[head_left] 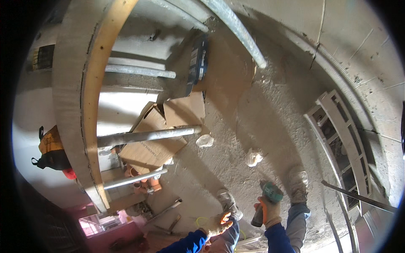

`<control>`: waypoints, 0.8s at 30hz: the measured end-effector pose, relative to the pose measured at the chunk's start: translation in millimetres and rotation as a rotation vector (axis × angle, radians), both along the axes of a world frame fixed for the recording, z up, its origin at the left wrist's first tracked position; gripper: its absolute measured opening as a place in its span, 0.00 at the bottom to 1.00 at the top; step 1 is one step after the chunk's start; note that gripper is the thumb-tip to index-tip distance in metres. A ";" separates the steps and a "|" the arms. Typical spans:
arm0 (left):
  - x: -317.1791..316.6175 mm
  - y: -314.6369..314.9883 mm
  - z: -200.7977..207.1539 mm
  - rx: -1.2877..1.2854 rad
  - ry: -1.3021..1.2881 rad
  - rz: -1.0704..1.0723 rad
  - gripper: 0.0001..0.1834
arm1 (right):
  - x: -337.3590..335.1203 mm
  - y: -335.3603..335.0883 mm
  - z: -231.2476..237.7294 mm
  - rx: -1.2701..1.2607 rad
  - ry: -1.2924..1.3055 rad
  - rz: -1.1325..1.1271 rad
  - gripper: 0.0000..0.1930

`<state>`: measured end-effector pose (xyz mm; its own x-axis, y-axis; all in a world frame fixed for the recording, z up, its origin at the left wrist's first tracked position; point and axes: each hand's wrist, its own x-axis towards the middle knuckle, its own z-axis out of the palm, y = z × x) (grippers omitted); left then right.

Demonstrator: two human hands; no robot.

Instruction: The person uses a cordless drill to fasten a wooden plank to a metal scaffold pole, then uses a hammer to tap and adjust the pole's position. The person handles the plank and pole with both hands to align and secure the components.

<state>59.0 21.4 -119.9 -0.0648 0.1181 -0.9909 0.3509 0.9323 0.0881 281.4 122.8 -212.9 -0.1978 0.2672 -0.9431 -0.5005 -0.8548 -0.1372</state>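
Note:
My right hand [271, 212], in a pale and orange work glove, is wrapped round the grip of a green and black cordless drill [272, 192]. The drill is held low above the floor, in front of my right leg. What sits at its front end is too small to make out. My left hand [216, 224], gloved alike, hangs beside my left leg with its orange-tipped fingers apart. It appears to hold nothing. Both forearms wear blue sleeves. Just ahead of my hands are my dusty shoes [298, 184].
Rough concrete floor [219, 168] carries two white lumps [254, 157]. Cardboard boxes [152, 145] and orange pipe fittings [152, 184] lie at the left, among metal pipes [147, 135] and a wood-edged board [90, 101]. At the right is a pale slotted frame [344, 141] with a thin bar [358, 196].

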 end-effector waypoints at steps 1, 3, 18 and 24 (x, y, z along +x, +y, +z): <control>-2.2 -0.6 -0.7 0.038 0.027 -0.061 0.36 | 0.4 -1.7 -1.3 -0.014 -0.004 -0.019 0.13; -4.4 -0.9 -3.7 0.111 0.086 -0.075 0.33 | 0.4 -6.3 -4.3 0.009 0.005 -0.065 0.14; -5.6 -53.1 -45.3 -0.106 -0.101 0.448 0.40 | 0.5 -5.1 -14.0 -0.154 -0.058 -0.114 0.11; -29.8 -38.0 -44.7 -0.031 -0.176 0.477 0.40 | -2.5 -2.6 -13.5 -0.062 -0.077 0.001 0.13</control>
<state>29.2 -16.6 -164.7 0.0637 0.0863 -0.9942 -0.1321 0.9882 0.0774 279.0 120.2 -226.4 -0.1245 0.2075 -0.9703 -0.4898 -0.8633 -0.1218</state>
